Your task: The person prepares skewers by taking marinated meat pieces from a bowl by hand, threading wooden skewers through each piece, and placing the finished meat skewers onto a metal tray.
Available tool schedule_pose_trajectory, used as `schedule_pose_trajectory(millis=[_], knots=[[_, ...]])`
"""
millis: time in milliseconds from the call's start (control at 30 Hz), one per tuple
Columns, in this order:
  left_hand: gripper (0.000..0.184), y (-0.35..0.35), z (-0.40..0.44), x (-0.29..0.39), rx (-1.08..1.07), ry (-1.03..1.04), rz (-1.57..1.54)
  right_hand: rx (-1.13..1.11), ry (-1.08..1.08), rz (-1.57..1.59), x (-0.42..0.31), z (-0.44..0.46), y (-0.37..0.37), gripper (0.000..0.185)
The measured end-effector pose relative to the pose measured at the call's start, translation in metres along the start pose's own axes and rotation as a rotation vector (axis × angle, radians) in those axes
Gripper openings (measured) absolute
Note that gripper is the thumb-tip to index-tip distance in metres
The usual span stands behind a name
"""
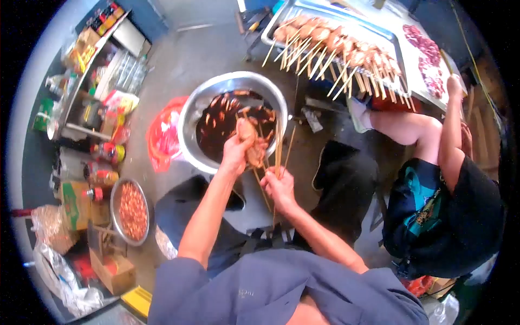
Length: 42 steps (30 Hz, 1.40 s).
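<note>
In front of me stands a large metal bowl (187, 116) of dark liquid (208, 130) with pale pieces floating in it. My left hand (235, 154) is closed around a piece of raw meat (247, 135) over the bowl's near right edge. Just to its right, my right hand (278, 187) grips a bundle of thin wooden skewers (279, 146), most of them pointing up. Another skewer slants down below the meat, between the hands. Whether its tip is inside the meat is hidden.
A tray (268, 33) of skewered meat stands at the upper right, beside cut red meat (425, 57). A co-worker (449, 216) sits at the right. Left are a red plastic bag (157, 154), a bowl of reddish pieces (132, 211) and shelves (81, 81) with bottles.
</note>
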<state>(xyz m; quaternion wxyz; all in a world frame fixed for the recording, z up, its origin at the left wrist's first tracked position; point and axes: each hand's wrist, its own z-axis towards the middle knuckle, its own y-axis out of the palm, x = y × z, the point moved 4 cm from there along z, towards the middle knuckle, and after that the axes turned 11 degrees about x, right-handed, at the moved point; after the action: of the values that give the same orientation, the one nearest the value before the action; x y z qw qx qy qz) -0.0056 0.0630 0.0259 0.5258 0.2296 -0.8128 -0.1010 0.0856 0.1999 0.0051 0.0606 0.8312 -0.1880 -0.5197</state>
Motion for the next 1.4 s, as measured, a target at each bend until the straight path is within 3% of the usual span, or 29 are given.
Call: schedule_pose_trajectory(millis=[167,233,333,500,633,767,833,900,933,967,1033,1100,1133,1167,1200,1300,1400], knots=[[0.025,0.004,0.014,0.072,0.148,0.328,0.025,-0.075,0.025,0.006,-0.001,-0.006,-0.002,0.017],[0.022,0.023,0.012,0.120,0.109,0.444,-0.022,-0.095,0.034,-0.024,0.003,-0.010,-0.003,0.016],[0.025,0.065,0.014,0.182,0.095,0.561,0.203,-0.122,0.001,-0.038,0.007,-0.013,0.001,0.014],[0.021,0.169,0.021,0.246,-0.095,0.513,0.555,-0.161,0.055,-0.089,-0.007,-0.020,0.003,0.016],[0.017,0.253,0.040,0.252,-0.292,0.503,0.871,-0.184,0.084,-0.099,0.004,-0.017,0.004,0.019],[0.015,0.326,0.069,0.212,-0.372,0.607,1.084,-0.196,0.077,-0.120,0.008,-0.015,0.005,0.020],[0.023,0.349,0.127,0.179,-0.427,0.620,1.257,-0.197,0.054,-0.130,0.011,-0.013,0.006,0.020],[0.035,0.369,0.104,0.162,-0.310,0.811,1.575,-0.211,0.030,-0.167,0.018,-0.012,0.006,0.020],[0.046,0.371,0.090,0.147,-0.505,0.595,1.588,-0.223,-0.003,-0.135,0.019,-0.011,0.007,0.022],[0.052,0.375,0.086,0.147,-0.367,1.046,1.670,-0.219,-0.001,-0.136,0.022,-0.010,0.005,0.022],[0.055,0.373,0.079,0.149,-0.397,0.857,1.676,-0.172,-0.001,-0.211,0.021,-0.010,0.003,0.023],[0.041,0.365,0.072,0.162,-0.385,0.880,1.428,-0.155,0.044,-0.155,0.021,-0.009,0.001,0.011],[0.041,0.357,0.074,0.175,-0.358,1.056,1.313,-0.139,0.035,-0.108,0.017,-0.011,0.002,0.012],[0.040,0.346,0.081,0.186,-0.358,1.036,1.211,-0.144,0.043,-0.142,0.015,-0.011,0.001,0.013],[0.033,0.332,0.073,0.201,-0.413,1.160,1.166,-0.144,0.025,-0.126,0.015,-0.010,0.001,0.015],[0.028,0.261,0.055,0.238,-0.198,1.180,0.880,-0.127,0.003,-0.161,0.026,-0.007,0.003,0.018],[0.021,0.165,0.023,0.239,0.047,1.059,0.743,-0.108,0.025,-0.146,0.019,-0.011,0.004,0.018]])
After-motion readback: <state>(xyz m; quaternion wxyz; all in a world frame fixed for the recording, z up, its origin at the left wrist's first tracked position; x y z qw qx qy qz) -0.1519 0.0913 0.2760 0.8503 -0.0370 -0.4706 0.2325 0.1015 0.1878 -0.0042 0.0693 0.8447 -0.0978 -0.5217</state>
